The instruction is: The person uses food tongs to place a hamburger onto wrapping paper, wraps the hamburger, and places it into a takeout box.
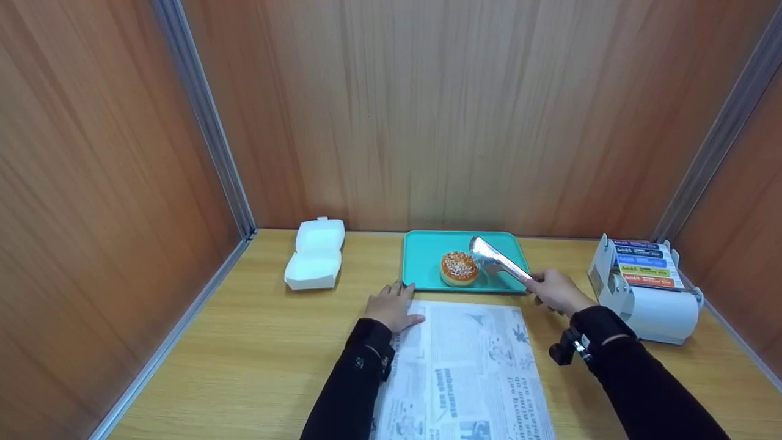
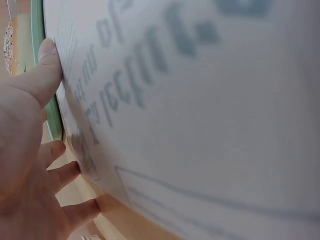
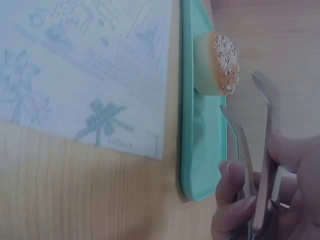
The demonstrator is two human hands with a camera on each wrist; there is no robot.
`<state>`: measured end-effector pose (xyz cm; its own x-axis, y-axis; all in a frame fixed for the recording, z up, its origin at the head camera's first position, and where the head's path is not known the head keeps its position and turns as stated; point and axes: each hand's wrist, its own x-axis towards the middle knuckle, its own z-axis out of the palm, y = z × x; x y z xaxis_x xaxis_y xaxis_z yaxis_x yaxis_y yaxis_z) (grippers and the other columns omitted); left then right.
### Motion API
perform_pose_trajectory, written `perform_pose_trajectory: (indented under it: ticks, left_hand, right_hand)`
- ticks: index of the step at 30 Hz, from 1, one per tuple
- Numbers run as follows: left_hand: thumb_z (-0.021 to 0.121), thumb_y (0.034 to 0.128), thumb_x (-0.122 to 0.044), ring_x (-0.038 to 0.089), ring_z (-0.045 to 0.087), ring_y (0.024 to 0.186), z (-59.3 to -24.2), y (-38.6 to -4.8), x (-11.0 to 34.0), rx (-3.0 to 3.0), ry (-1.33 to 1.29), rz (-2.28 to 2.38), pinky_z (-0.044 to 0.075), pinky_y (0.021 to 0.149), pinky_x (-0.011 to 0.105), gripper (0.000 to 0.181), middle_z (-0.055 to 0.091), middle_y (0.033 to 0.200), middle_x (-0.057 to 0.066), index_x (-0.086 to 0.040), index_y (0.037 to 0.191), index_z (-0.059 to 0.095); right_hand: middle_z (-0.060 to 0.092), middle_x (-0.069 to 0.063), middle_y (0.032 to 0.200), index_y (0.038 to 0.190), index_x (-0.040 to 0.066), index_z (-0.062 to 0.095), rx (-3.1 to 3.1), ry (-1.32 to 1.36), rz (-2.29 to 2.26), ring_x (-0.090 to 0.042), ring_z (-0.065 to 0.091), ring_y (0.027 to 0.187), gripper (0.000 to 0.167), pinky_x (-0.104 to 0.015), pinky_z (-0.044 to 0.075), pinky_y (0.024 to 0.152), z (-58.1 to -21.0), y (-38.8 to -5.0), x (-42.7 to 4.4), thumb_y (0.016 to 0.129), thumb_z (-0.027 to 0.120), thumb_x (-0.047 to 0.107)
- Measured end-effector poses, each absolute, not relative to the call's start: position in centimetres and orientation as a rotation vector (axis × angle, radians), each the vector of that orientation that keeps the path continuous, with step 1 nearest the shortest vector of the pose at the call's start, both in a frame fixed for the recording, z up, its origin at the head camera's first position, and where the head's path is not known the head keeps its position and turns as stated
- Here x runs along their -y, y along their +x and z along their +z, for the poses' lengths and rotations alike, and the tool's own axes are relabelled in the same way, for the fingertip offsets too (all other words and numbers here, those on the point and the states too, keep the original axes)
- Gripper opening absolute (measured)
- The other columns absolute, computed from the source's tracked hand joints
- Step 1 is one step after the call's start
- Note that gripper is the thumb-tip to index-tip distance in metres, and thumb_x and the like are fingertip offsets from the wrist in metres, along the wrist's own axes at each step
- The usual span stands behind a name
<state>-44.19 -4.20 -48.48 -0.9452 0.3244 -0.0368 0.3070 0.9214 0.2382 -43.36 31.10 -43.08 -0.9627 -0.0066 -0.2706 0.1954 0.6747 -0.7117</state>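
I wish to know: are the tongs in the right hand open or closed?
Open: in the right wrist view, the two tips of the tongs stand clearly apart.

from above, head view shares paper point(image 1: 470, 366) with close wrist views

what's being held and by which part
The right hand holds the tongs by their arms, toward the end away from the tips; the left hand grips nothing.
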Motion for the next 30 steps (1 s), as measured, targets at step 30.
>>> perform_pose_trajectory:
  ticks: [30]
  left_hand:
    - [0.066, 0.1016, -0.056, 0.042, 0.033, 0.157, -49.3, -45.0, 4.0, -2.981, 0.465, 0.329, 0.032, 0.122, 0.067, 0.082, 0.033, 0.171, 0.020, -0.016, 0.167, 0.037]
  right_hand:
    - [0.068, -0.014, 0.103, 0.143, -0.007, 0.055, -2.493, 0.351, -1.388, -0.018, 0.060, 0.075, 0.052, -0.028, 0.048, 0.064, -45.9, -43.4, -29.2, 0.110, 0.059, 0.033]
